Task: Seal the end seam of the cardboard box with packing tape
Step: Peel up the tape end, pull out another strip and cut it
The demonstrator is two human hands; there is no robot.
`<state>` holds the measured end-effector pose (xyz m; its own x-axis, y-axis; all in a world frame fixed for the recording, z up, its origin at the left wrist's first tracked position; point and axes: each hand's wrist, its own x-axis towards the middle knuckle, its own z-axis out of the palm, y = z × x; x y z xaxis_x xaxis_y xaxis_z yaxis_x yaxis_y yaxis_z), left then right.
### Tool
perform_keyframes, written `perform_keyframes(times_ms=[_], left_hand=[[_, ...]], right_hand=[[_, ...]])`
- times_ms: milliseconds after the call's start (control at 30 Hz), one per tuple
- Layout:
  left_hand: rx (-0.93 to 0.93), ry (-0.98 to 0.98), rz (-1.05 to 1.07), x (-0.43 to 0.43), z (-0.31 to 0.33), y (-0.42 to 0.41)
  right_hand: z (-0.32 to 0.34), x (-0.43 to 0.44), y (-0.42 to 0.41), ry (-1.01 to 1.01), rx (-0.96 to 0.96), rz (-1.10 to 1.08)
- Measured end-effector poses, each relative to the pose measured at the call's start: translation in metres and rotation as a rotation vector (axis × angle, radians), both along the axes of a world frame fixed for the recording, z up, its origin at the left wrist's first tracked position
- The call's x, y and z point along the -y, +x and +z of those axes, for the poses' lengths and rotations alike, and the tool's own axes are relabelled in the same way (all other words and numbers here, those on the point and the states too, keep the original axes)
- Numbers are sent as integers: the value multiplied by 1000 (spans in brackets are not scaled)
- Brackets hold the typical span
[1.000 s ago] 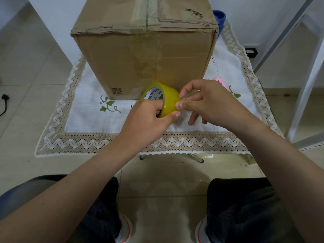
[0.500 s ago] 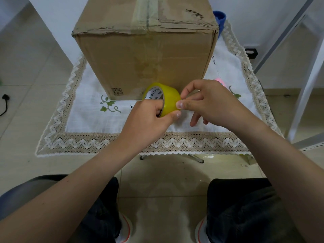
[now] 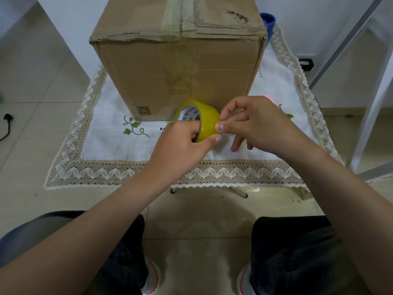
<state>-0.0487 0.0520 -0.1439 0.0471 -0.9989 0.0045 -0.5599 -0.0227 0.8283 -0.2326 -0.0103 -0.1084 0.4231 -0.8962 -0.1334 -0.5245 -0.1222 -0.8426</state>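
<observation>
The white inner core of the yellow tape roll (image 3: 196,119) carries dark printed letters, partly hidden: "DE IN CHI" reads clearly, with "MA" beside it. A square code (image 3: 144,110) is printed low on the cardboard box (image 3: 174,69); too small to read.

Head-worn view, forward and down

Blue object (image 3: 268,19) mostly hidden behind cardboard box (image 3: 176,77).

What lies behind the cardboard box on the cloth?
Only a blue object peeks past the cardboard box at its far right corner. The box covers the rest of it and the lace-edged cloth behind, so nothing more can be told.
</observation>
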Motion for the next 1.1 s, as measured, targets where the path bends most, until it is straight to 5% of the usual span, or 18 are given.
perform_keyframes(times_ms=[733, 1100], left_hand=[[7, -35, -14, -1, 1, -3], [-45, -74, -24, -1, 2, -1]], right_hand=[[1, 0, -2, 3, 6, 45], [0, 5, -6, -372, -135, 25]])
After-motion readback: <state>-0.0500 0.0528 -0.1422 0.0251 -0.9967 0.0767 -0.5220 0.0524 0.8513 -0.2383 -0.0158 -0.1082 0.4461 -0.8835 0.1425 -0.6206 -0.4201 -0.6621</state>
